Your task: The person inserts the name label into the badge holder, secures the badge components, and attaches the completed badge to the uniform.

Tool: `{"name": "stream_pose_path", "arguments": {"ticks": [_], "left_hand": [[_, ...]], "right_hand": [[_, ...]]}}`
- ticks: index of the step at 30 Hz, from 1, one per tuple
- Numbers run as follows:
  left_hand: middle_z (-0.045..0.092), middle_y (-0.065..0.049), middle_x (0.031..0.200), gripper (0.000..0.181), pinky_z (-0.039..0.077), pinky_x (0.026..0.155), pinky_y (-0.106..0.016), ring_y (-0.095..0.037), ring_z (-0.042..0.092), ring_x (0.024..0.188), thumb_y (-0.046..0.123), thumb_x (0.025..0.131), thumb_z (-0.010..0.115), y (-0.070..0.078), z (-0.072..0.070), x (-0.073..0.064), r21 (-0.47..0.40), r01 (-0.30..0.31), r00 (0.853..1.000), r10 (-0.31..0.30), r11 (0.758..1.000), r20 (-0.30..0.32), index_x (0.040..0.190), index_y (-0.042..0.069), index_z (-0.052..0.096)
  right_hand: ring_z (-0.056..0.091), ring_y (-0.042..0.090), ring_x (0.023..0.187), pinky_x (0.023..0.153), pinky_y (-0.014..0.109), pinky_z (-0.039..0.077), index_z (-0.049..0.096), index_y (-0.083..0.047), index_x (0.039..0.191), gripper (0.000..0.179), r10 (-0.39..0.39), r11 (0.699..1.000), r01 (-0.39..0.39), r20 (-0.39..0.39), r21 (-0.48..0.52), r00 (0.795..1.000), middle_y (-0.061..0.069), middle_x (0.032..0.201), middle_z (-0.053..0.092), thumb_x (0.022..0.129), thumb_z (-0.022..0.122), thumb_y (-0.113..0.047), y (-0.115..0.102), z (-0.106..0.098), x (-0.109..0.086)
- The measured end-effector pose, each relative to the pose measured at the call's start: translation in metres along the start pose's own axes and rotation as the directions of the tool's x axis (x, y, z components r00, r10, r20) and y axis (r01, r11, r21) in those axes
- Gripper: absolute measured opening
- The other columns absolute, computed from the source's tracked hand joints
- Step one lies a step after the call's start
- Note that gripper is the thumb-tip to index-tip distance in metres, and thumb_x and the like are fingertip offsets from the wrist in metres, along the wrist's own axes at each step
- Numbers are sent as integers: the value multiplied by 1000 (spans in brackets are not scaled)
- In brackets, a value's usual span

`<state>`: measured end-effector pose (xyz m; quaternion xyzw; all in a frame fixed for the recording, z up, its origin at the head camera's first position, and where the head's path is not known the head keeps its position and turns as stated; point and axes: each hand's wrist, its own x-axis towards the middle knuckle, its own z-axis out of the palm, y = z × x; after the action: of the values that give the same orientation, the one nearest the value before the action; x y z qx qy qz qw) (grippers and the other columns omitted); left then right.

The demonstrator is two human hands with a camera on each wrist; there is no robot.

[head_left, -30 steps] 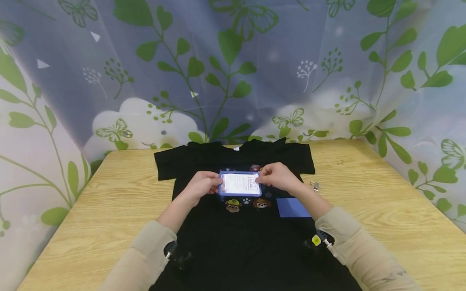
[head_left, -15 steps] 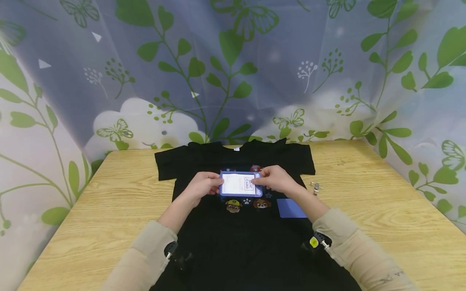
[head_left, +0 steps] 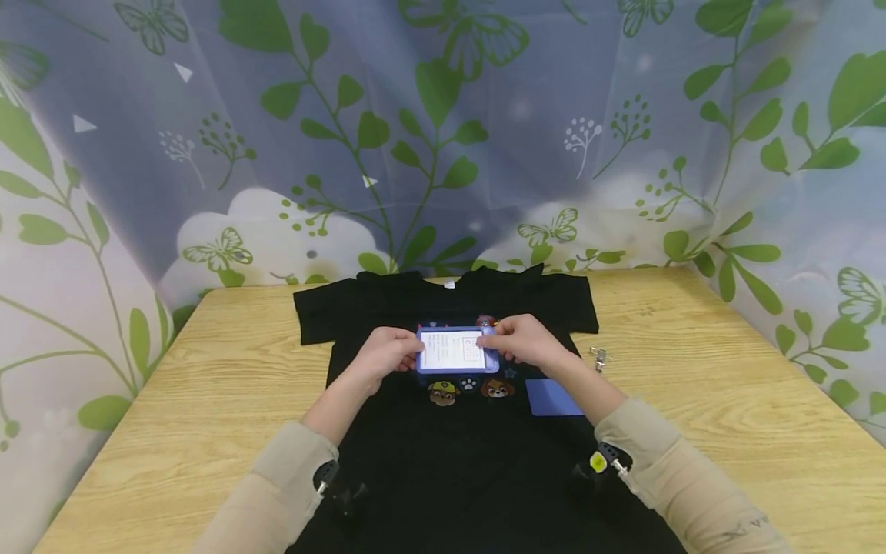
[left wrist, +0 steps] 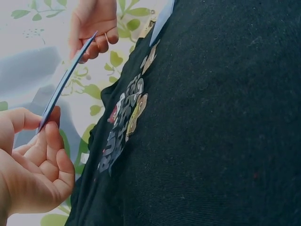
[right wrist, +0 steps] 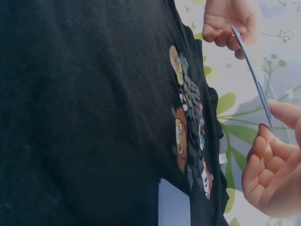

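A blue-framed card holder (head_left: 457, 351) with a white printed card inside is held flat just above a black T-shirt (head_left: 443, 446) spread on the wooden table (head_left: 208, 385). My left hand (head_left: 390, 350) pinches its left end and my right hand (head_left: 521, 340) pinches its right end. In the left wrist view the holder (left wrist: 66, 80) shows edge-on between the left hand (left wrist: 33, 160) and the right hand (left wrist: 94, 23). The right wrist view shows the same thin edge (right wrist: 251, 70), pinched by the right hand (right wrist: 277, 160).
A loose blue card (head_left: 550, 397) lies on the shirt under my right forearm. A small metal clip (head_left: 599, 356) sits on the table to the right. Cartoon dog prints (head_left: 471, 386) mark the shirt's chest. A leaf-patterned curtain (head_left: 443, 131) closes off the back and sides.
The white card has slid leftward and now sits further inside the holder. My right hand has shifted slightly left along the holder's right end. The left hand has held still.
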<state>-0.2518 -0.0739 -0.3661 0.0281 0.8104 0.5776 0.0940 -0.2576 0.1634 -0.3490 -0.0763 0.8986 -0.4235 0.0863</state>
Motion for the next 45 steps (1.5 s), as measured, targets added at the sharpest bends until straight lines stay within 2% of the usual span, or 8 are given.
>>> {"name": "stream_pose_path", "arguments": {"ticks": [5,10,27,36,45], "left_hand": [[61,-8,77,18,46,66,-31,-16,55,65,10,86,59,1,-1,-1,4,4,1000,-4,1000,-22,95,-4,66],[62,-9,80,21,44,64,-26,-16,56,67,10,87,59,-1,-3,1,-2,3,1000,-3,1000,-19,100,-5,65],[62,-8,77,22,46,70,-35,-16,54,65,10,85,60,2,-9,0,-36,-11,1000,10,999,-13,99,-6,66],[62,-9,80,23,45,65,-28,-17,55,68,12,85,60,0,-9,0,-19,2,1000,-2,1000,-11,100,-4,66],[63,-10,82,21,46,67,-30,-18,55,68,11,85,59,-2,-9,1,-26,-5,1000,5,1000,-6,98,-4,66]], "right_hand": [[55,29,71,62,30,45,64,0,92,34,21,999,-21,2,33,1000,8,74,58,87,63,-34,4,-8,0],[57,32,73,62,29,45,63,4,97,39,16,999,-16,1,36,1000,13,78,59,88,62,-34,13,-18,-1],[55,23,73,66,33,46,60,6,97,33,6,1000,-7,30,21,1000,9,77,57,89,62,-26,49,-61,-21],[52,18,70,61,31,43,59,8,97,31,31,997,-37,97,67,995,8,80,58,90,61,-23,75,-79,-33],[52,16,68,59,29,42,63,7,94,34,42,999,-43,162,2,986,6,74,59,93,55,-25,93,-93,-47]]}}
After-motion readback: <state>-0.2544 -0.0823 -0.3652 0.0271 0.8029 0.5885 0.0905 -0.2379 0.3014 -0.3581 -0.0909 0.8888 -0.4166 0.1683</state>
